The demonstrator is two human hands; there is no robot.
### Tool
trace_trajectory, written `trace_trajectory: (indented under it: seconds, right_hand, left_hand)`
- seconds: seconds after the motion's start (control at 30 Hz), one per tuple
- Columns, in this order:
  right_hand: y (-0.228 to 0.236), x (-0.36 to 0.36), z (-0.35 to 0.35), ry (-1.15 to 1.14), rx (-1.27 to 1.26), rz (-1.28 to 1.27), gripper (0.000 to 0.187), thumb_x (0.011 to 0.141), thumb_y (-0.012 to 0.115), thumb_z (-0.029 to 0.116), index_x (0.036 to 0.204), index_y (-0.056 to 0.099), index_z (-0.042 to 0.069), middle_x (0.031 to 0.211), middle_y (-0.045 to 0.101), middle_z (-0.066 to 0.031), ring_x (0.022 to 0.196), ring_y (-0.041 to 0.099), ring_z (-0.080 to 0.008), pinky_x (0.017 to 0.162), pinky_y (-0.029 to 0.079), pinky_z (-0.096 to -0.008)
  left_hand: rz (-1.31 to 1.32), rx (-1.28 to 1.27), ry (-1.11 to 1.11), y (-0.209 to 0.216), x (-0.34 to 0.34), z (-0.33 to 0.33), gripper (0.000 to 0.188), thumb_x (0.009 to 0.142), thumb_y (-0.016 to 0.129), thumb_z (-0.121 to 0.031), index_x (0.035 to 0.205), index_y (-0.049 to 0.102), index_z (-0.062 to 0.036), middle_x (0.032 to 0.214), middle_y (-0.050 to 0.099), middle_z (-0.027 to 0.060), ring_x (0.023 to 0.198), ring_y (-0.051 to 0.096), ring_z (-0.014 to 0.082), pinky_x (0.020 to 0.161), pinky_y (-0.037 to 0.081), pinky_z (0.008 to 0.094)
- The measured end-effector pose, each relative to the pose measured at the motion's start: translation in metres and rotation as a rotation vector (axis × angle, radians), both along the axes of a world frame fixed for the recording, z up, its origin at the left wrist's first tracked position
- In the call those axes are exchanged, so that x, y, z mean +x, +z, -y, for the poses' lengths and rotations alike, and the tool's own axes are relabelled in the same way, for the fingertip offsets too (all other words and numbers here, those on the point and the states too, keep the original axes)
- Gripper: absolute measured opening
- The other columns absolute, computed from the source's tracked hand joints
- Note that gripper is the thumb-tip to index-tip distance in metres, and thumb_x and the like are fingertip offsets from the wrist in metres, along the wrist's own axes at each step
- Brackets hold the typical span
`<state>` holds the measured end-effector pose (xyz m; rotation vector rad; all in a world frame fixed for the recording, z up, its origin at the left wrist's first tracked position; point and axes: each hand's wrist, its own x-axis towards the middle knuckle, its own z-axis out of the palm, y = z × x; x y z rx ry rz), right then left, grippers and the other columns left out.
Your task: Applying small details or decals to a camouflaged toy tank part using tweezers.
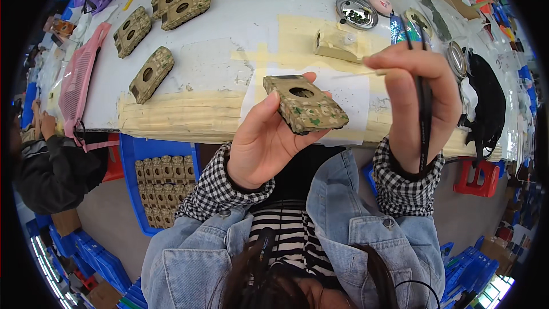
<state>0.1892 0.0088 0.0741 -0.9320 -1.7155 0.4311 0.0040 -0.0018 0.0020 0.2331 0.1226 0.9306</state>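
Note:
My left hand (257, 137) is closed around the edges of a camouflage-patterned model tank hull (306, 103). Its top, with a round hole, faces up and tilts a little; small green patches show on its near side. To the right and slightly above it, my right hand (426, 88) pinches a thin pale stick (361, 74) between thumb and forefinger. The stick's tip points left, apart from the hull. Black tweezers (424, 120) are also held in that hand, lying across the palm with their tips upward. White paper (349, 120) lies on the table beneath the hull.
Several similar hulls (151, 74) stand at the table's left. A blue crate (130, 189) below holds more. Behind my hands are a tape-covered block (337, 46) and a round metal dish (357, 11) with small dark green pieces. A pink mesh bag (83, 74) hangs at the left edge.

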Motion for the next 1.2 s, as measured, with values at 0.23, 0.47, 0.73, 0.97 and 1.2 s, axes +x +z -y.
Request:
trace_trajectory:
  seconds: [0.23,0.47,0.73,0.97,1.2]
  right_hand:
    - [-0.019,-0.02,0.009,0.252,-0.329,-0.349,0.01,0.087,0.054,0.003,0.095,0.052,-0.003,0.085,0.057,-0.0065,0.077,0.055,-0.0086,0.068,0.045,-0.0211]
    - [-0.02,-0.023,0.011,0.239,-0.342,-0.371,0.008,0.088,0.053,0.004,0.093,0.052,-0.002,0.082,0.057,-0.0056,0.073,0.055,-0.0079,0.065,0.046,-0.0201]
    - [-0.022,-0.022,0.01,0.229,-0.324,-0.338,0.008,0.088,0.053,0.004,0.093,0.052,-0.002,0.08,0.057,-0.0052,0.073,0.055,-0.0075,0.065,0.045,-0.0195]
    - [-0.022,-0.022,0.01,0.235,-0.336,-0.355,0.007,0.088,0.053,0.003,0.092,0.052,-0.002,0.08,0.057,-0.0053,0.072,0.055,-0.007,0.064,0.045,-0.0193]
    - [-0.02,-0.021,0.01,0.221,-0.354,-0.352,0.007,0.088,0.053,0.004,0.092,0.052,-0.002,0.079,0.058,-0.0053,0.071,0.056,-0.0073,0.064,0.046,-0.0193]
  left_hand:
    - [0.068,0.021,-0.064,-0.004,-0.004,0.001,0.051,0.095,0.034,-0.03,0.135,0.022,-0.0017,0.13,0.04,0.0202,0.119,0.044,0.0293,0.098,0.04,0.0402]
    - [-0.004,-0.022,-0.014,0.002,-0.003,0.005,0.051,0.095,0.035,-0.033,0.132,0.029,0.0004,0.129,0.041,0.0205,0.117,0.045,0.0336,0.097,0.043,0.0435]
    - [0.027,0.019,-0.055,-0.001,-0.005,0.003,0.049,0.095,0.034,-0.03,0.135,0.023,-0.0027,0.129,0.04,0.0199,0.119,0.045,0.0287,0.097,0.041,0.0385]
    - [0.04,0.021,-0.055,-0.004,-0.004,0.002,0.048,0.095,0.034,-0.03,0.134,0.024,-0.0027,0.129,0.041,0.0194,0.118,0.045,0.0283,0.097,0.042,0.038]
    - [0.023,0.023,-0.055,-0.002,-0.003,0.002,0.048,0.095,0.035,-0.03,0.134,0.025,-0.0025,0.128,0.042,0.0192,0.118,0.046,0.0282,0.098,0.041,0.0381]
